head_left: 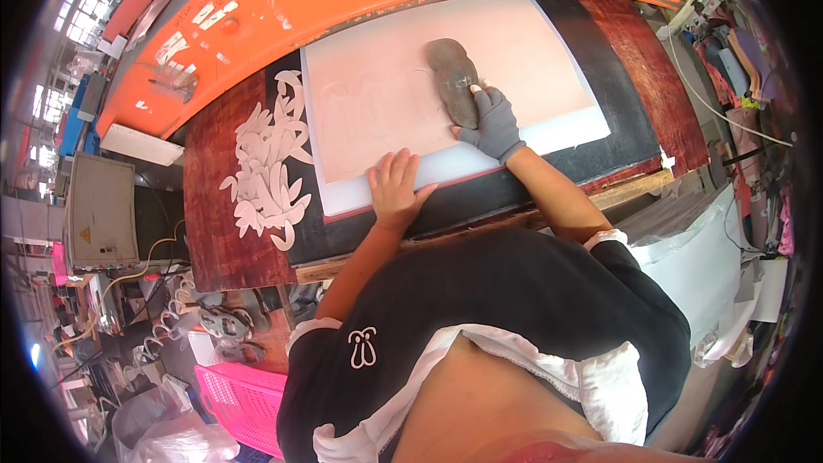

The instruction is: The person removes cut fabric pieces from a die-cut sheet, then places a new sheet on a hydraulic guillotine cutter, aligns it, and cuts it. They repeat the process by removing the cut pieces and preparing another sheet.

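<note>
Under an orange press head, a pale pink sheet (514, 60) lies on a white cutting board (377, 193), the bare left hand (396, 189) pressing flat and open on it, the gloved right hand (493, 124) gripping a grey oval cutting die (454, 77), apparently mid-placement, needing careful alignment beside earlier cut outlines.

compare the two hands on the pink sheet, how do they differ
The right hand wears a grey glove; the left hand is bare. The right hand grips a dark oval tool further in on the pink sheet; the left hand holds nothing. The left hand lies flat, fingers spread, at the sheet's near edge, while the right hand's fingers curl around the tool. Both hands rest on the same sheet.
</note>
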A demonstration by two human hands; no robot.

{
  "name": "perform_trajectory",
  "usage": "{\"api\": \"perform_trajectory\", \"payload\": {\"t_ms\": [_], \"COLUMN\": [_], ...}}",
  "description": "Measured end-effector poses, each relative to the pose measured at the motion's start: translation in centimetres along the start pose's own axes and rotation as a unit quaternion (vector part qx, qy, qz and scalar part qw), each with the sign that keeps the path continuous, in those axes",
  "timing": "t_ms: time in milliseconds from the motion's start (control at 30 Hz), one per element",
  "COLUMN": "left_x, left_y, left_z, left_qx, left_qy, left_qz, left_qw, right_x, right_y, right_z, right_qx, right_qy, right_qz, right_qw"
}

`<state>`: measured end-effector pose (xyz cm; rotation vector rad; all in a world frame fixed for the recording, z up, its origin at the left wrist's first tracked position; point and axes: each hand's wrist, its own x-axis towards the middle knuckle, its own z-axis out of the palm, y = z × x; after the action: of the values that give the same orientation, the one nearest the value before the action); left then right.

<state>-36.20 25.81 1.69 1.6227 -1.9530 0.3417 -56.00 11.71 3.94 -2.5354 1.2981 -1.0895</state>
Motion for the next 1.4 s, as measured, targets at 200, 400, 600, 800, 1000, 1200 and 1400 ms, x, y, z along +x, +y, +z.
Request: {"api": "perform_trajectory", "payload": {"t_ms": [200,400,600,800,1000,1200,1400], "left_x": [5.8,14.9,17.2,24.2,23.8,23.8,23.4], "left_y": [-5.8,-11.0,-8.5,-13.1,-15.6,-15.4,-15.6], "left_z": [3.8,5.8,8.5,14.1,17.1,17.3,16.2], "left_qx": [0.011,-0.014,-0.094,-0.009,-0.015,-0.013,0.015], "left_qy": [-0.010,0.014,-0.161,0.024,0.066,0.088,-0.028], "left_qz": [0.014,0.012,-0.080,-0.070,-0.108,-0.083,-0.090], "left_qw": [1.000,1.000,0.979,0.997,0.992,0.993,0.995], "right_x": [3.2,7.3,18.5,31.0,21.3,19.5,19.4], "right_y": [2.1,5.8,21.1,32.7,25.3,23.3,22.8], "right_z": [0.4,1.1,-1.6,-4.5,3.6,7.1,6.9], "right_qx": [0.096,0.207,0.265,0.110,0.317,0.037,-0.024], "right_qy": [0.063,0.050,0.213,0.270,-0.027,-0.149,-0.130], "right_qz": [-0.076,-0.040,0.160,0.124,0.166,-0.068,-0.087], "right_qw": [0.990,0.976,0.927,0.949,0.933,0.986,0.987]}}
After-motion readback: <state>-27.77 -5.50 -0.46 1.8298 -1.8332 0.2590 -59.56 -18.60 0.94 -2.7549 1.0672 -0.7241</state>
